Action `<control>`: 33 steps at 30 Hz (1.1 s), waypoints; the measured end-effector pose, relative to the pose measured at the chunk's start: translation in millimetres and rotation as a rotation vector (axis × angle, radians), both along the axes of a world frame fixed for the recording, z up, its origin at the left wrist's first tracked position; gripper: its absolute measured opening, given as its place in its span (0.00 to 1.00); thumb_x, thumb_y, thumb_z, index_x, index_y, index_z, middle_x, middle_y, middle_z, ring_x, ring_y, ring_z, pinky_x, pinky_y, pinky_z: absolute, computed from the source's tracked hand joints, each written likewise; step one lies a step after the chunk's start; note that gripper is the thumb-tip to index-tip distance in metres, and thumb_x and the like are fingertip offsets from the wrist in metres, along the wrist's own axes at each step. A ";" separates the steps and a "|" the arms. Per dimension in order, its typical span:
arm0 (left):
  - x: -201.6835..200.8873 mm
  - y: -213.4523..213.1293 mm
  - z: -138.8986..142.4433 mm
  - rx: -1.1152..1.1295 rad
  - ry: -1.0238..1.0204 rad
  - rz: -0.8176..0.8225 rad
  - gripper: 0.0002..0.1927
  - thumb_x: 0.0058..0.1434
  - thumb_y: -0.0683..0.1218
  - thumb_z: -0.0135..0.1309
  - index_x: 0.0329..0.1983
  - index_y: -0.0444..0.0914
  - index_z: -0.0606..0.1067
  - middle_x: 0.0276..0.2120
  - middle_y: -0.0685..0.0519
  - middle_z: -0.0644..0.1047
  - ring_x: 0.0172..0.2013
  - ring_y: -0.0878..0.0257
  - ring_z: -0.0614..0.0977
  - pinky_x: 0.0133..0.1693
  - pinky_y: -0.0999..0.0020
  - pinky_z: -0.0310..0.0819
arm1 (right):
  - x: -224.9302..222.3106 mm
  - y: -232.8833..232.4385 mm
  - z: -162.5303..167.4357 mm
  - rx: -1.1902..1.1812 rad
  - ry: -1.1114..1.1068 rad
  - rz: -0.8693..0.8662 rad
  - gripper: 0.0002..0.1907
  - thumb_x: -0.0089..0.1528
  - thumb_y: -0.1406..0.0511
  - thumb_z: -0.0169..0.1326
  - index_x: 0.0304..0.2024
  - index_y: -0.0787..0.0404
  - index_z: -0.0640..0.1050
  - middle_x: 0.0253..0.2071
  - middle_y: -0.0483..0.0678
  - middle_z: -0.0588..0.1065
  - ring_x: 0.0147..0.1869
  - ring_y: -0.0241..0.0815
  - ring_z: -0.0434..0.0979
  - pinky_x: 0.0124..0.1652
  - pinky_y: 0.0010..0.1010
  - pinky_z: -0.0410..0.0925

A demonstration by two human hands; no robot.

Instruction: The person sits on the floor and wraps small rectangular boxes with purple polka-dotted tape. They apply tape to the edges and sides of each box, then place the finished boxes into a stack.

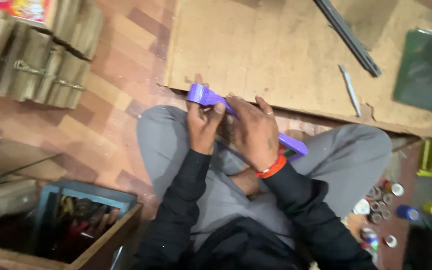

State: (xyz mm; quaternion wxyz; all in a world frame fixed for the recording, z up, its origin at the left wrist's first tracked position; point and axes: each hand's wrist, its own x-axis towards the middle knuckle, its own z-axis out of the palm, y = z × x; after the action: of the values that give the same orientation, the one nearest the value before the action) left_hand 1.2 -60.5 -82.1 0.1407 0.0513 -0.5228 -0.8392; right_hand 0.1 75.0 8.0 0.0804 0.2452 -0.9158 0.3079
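Observation:
I sit cross-legged in grey trousers and hold a purple picture frame [203, 95] across my lap. My left hand [203, 122] grips the frame near its left corner, thumb on top. My right hand [253, 132] lies flat over the middle of the frame, fingers spread, with an orange band on the wrist. The frame's right corner [296, 146] sticks out past my right wrist. Both arms wear black sleeves.
A brown board [286, 55] lies on the tiled floor ahead, with a dark metal strip [348, 37], a small pale tool [350, 90] and a green sheet [426, 70] on it. A wooden box [96, 235] of tools stands lower left. Small paint pots [383, 205] cluster at right.

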 end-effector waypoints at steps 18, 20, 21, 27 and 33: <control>5.3 -10.2 -22.1 0.031 0.025 -0.048 0.49 0.63 0.47 0.66 0.79 0.29 0.51 0.60 0.52 0.67 0.54 0.65 0.73 0.58 0.70 0.69 | -1.3 54.3 14.3 -0.054 -0.375 0.147 0.18 0.63 0.65 0.56 0.55 0.65 0.77 0.50 0.61 0.79 0.53 0.60 0.80 0.49 0.42 0.72; 5.5 -9.0 -25.5 0.074 0.026 -0.062 0.50 0.63 0.47 0.67 0.80 0.29 0.51 0.58 0.52 0.68 0.51 0.66 0.73 0.56 0.71 0.70 | 12.5 79.6 13.4 -0.020 -0.378 0.089 0.18 0.63 0.64 0.56 0.55 0.64 0.78 0.49 0.60 0.80 0.52 0.59 0.81 0.49 0.42 0.73; 5.8 -8.6 -27.1 0.066 0.028 -0.062 0.50 0.64 0.47 0.67 0.80 0.29 0.51 0.57 0.53 0.68 0.50 0.66 0.73 0.55 0.71 0.70 | 19.5 92.3 12.2 -0.027 -0.362 0.077 0.18 0.64 0.65 0.57 0.54 0.65 0.78 0.49 0.60 0.80 0.52 0.58 0.81 0.50 0.42 0.72; 8.7 -0.1 -19.4 0.030 0.036 -0.085 0.50 0.65 0.48 0.67 0.81 0.30 0.50 0.54 0.54 0.69 0.49 0.67 0.73 0.55 0.73 0.70 | 65.5 142.0 2.3 -0.071 -0.206 -0.123 0.15 0.62 0.63 0.61 0.49 0.65 0.81 0.47 0.57 0.82 0.49 0.54 0.84 0.48 0.39 0.73; 9.0 14.0 45.3 -0.119 0.051 -0.123 0.51 0.62 0.53 0.67 0.79 0.33 0.50 0.60 0.55 0.64 0.56 0.65 0.73 0.59 0.70 0.71 | 88.9 147.3 -9.8 0.016 -0.269 -0.497 0.16 0.55 0.58 0.70 0.37 0.62 0.84 0.30 0.54 0.81 0.32 0.49 0.83 0.35 0.36 0.73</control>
State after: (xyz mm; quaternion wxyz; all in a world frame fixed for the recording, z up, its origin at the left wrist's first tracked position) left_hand 10.3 -46.6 -36.8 0.1047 -0.0108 -0.5702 -0.8148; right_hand 89.0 222.3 -1.8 0.0291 -0.0292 -0.9527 0.3013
